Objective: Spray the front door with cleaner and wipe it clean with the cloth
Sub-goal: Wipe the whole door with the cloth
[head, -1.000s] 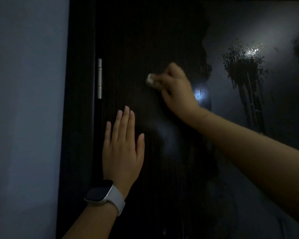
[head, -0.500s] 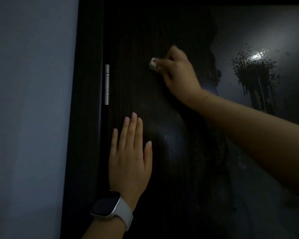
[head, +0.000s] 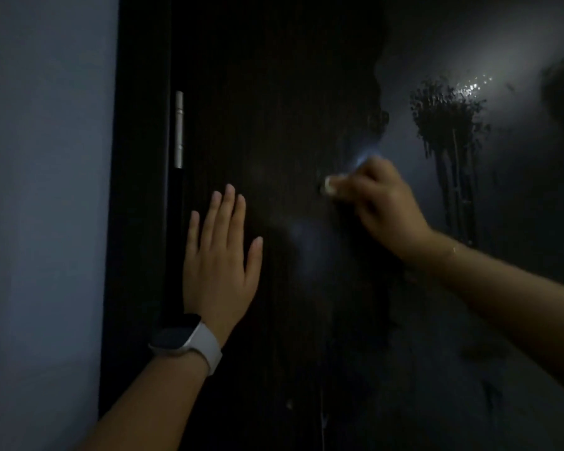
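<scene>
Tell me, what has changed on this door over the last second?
The right hand, gripping the small pale cloth, has slid to the right, from near the hinge toward the wet spray patch, and slightly down. Nothing was picked up or let go. The left hand stays flat on the door, and the spray patch with its runs is not yet wiped.

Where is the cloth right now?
The cloth is bunched in the right hand, pressed on the dark door, right of the flat left hand.
</scene>
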{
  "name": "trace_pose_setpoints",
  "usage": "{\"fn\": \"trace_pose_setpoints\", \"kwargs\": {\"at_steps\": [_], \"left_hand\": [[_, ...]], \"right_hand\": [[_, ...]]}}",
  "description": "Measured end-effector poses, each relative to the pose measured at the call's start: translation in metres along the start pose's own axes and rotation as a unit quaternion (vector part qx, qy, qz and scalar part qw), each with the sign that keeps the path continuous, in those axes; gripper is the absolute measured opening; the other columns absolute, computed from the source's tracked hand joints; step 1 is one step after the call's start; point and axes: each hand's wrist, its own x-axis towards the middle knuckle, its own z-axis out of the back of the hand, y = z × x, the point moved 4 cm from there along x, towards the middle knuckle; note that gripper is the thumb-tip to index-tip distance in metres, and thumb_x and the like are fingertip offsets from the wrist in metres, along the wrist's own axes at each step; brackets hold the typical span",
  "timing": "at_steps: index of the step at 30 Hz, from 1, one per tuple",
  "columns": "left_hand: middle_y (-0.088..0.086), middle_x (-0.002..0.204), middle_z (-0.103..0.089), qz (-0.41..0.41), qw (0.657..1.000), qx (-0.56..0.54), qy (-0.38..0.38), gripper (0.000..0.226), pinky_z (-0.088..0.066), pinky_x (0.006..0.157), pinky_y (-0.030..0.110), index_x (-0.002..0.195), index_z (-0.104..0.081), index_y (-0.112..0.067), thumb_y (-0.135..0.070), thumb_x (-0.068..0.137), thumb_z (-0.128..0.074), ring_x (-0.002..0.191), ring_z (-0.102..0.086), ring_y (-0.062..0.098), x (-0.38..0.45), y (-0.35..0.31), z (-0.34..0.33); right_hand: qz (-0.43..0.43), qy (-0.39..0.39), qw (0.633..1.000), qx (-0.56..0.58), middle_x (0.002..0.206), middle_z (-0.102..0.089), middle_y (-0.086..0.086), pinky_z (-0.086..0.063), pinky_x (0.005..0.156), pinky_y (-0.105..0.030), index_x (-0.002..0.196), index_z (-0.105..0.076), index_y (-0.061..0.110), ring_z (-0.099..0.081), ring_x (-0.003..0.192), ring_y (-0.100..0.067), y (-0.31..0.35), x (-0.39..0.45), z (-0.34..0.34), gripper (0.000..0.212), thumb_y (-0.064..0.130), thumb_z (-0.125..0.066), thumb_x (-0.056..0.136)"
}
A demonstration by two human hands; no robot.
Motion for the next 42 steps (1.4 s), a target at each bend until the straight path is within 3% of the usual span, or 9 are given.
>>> {"fn": "trace_pose_setpoints", "kwargs": {"at_steps": [3,6,14,16,22,25,30,34,42], "left_hand": [[0.005,0.161,-0.016,-0.02,0.999,-0.027,0.007,0.056,-0.011,0.12,0.048,0.15,-0.03,-0.015,-0.041,0.1,-0.03,0.149,-0.012,0.019,-0.007,-0.005,0.003],[0.003,0.163,-0.011,-0.033,0.997,-0.059,0.048,0.058,-0.009,0.121,0.049,0.152,-0.025,-0.02,-0.045,0.099,-0.029,0.15,-0.006,0.019,-0.03,-0.019,0.003],[-0.005,0.163,0.006,-0.005,0.984,-0.107,0.142,0.063,0.002,0.118,0.055,0.153,-0.015,-0.033,-0.053,0.095,-0.03,0.15,0.011,0.018,-0.123,-0.031,-0.006],[-0.003,0.164,0.006,-0.009,0.983,-0.103,0.152,0.064,0.004,0.118,0.055,0.153,-0.017,-0.032,-0.054,0.095,-0.032,0.15,0.01,0.021,-0.132,-0.031,-0.01],[-0.003,0.164,0.005,-0.012,0.985,-0.092,0.145,0.065,0.017,0.118,0.04,0.153,-0.018,-0.03,-0.053,0.095,-0.035,0.15,0.009,0.021,-0.131,-0.031,-0.009],[-0.005,0.163,0.006,-0.007,0.984,-0.095,0.15,0.065,0.017,0.118,0.038,0.153,-0.016,-0.032,-0.053,0.094,-0.035,0.15,0.01,0.02,-0.131,-0.032,-0.009],[-0.006,0.163,0.009,0.002,0.983,-0.089,0.16,0.067,0.02,0.117,0.034,0.154,-0.017,-0.031,-0.053,0.093,-0.036,0.149,0.014,0.017,-0.131,-0.034,-0.005],[-0.005,0.163,0.01,0.003,0.979,-0.085,0.185,0.067,0.006,0.12,0.045,0.154,-0.019,-0.029,-0.049,0.093,-0.039,0.149,0.011,0.016,-0.15,-0.035,0.001],[-0.002,0.163,0.011,-0.025,0.968,-0.082,0.238,0.068,0.012,0.119,0.037,0.154,-0.015,-0.029,-0.048,0.094,-0.042,0.15,0.011,0.019,-0.194,-0.022,0.001]], "right_hand": [[-0.111,-0.058,0.992,-0.008,0.097,-0.051,-0.012,-0.049,0.077,-0.044,0.102,-0.068,0.004,-0.05,0.09,-0.024,-0.021,0.014,0.003,0.025,0.021,-0.05,0.095],[-0.106,-0.079,0.991,0.021,0.092,-0.051,-0.013,-0.048,0.073,-0.04,0.102,-0.069,0.004,-0.051,0.087,-0.025,0.002,-0.026,-0.008,0.025,0.019,-0.051,0.094],[0.077,0.17,0.98,0.072,0.111,-0.054,-0.007,-0.05,0.077,-0.031,0.129,-0.055,0.014,-0.053,0.095,-0.021,0.063,-0.212,-0.015,0.033,0.014,-0.042,0.098],[0.069,0.139,0.986,0.063,0.115,-0.058,-0.007,-0.045,0.083,-0.029,0.122,-0.061,0.013,-0.056,0.099,-0.023,0.043,-0.199,-0.004,0.031,0.018,-0.04,0.1],[-0.159,-0.071,0.984,-0.032,0.094,-0.053,-0.019,-0.038,0.074,-0.028,0.108,-0.067,0.004,-0.049,0.087,-0.031,-0.024,-0.106,0.022,0.024,0.014,-0.05,0.095],[-0.158,-0.092,0.983,-0.006,0.094,-0.052,-0.017,-0.04,0.072,-0.03,0.109,-0.067,0.005,-0.048,0.087,-0.027,-0.01,-0.13,0.013,0.02,0.006,-0.056,0.092],[-0.054,0.062,0.993,0.084,0.102,-0.058,-0.015,-0.042,0.075,-0.031,0.126,-0.056,0.012,-0.05,0.089,-0.025,0.051,-0.25,-0.009,0.033,0.007,-0.045,0.096],[-0.01,0.144,0.984,0.105,0.106,-0.061,-0.014,-0.049,0.072,-0.035,0.13,-0.051,0.012,-0.053,0.088,-0.026,0.067,-0.297,-0.008,0.038,0.006,-0.045,0.093],[-0.27,-0.072,0.956,0.094,0.099,-0.048,-0.009,-0.041,0.074,-0.022,0.12,-0.066,0.009,-0.047,0.088,-0.019,0.078,-0.22,-0.028,0.031,0.002,-0.057,0.091]]}}
